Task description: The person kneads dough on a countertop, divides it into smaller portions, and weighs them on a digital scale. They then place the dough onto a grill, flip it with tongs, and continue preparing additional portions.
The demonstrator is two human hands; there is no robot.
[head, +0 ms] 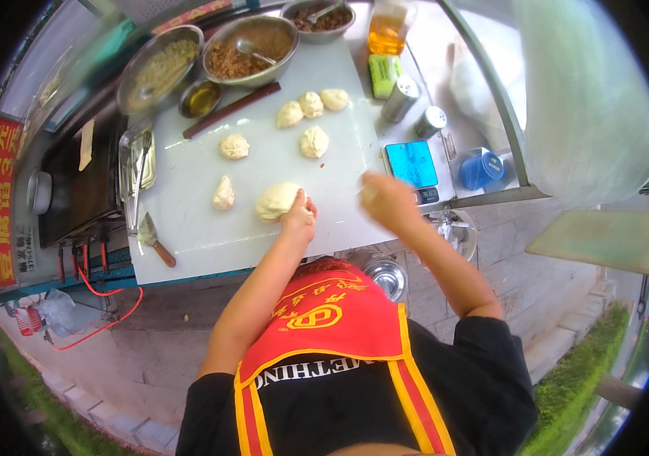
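Note:
At the front of a white work board [187, 228], my left hand [300, 218] grips the right end of a large, smooth lump of dough [274, 203]. My right hand [388, 200] is curled and blurred by motion, just left of a digital kitchen scale [412, 164] with a blue top. Whether dough is inside its fingers cannot be made out. Left of the big lump lies a small, pointed piece of dough [223, 193]. Farther back are a round piece [235, 146], another round piece [314, 142] and a row of three dough pieces [310, 105].
A dark rolling pin [232, 110] lies before bowls of filling [250, 51] and a small oil bowl [200, 99]. Metal shakers [401, 98] stand behind the scale. At left are a griddle [82, 171], a metal tray [137, 159] with tongs, and a wooden-handled scraper [156, 242].

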